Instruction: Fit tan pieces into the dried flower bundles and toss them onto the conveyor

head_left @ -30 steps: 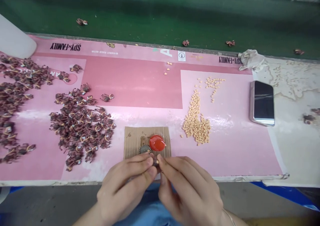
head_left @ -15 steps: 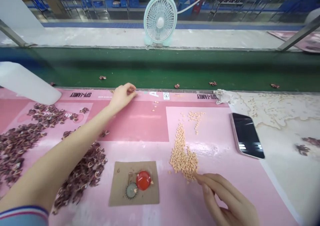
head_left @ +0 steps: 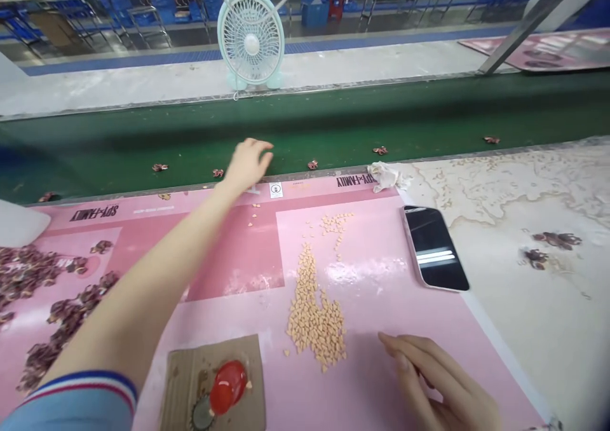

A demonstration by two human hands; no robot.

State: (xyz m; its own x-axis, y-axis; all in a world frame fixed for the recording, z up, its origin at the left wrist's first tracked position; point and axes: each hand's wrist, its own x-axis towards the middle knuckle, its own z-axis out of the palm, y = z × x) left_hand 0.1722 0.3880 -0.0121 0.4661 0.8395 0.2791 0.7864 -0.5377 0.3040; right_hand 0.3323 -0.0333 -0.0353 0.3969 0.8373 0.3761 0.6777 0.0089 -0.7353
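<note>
My left hand [head_left: 248,163] reaches over the near edge of the green belt [head_left: 328,123]. Its fingers are spread, and I see nothing held in them. To the right of a pile of small tan pieces [head_left: 317,323], my right hand [head_left: 441,380] is closed in a pinch. Whatever is between its fingertips, if anything, is too small or hidden to name. A brown cardboard piece [head_left: 183,386] at the bottom carries red glue-like blobs [head_left: 229,383] and a serrated metal cap [head_left: 202,413]. Small dark maroon parts [head_left: 71,316] lie heaped left of my forearm.
A phone [head_left: 436,246] lies right of the tan pieces, with crumpled white tissue [head_left: 388,175] above it. Several maroon parts [head_left: 380,150] are spaced along the belt. A mint fan [head_left: 251,43] stands behind it. A white container [head_left: 19,224] sits at the left edge.
My left hand has moved away from me over the belt, and its fingers have opened. My right hand now sits apart from the tan pile. The whole view has shifted right and tilted.
</note>
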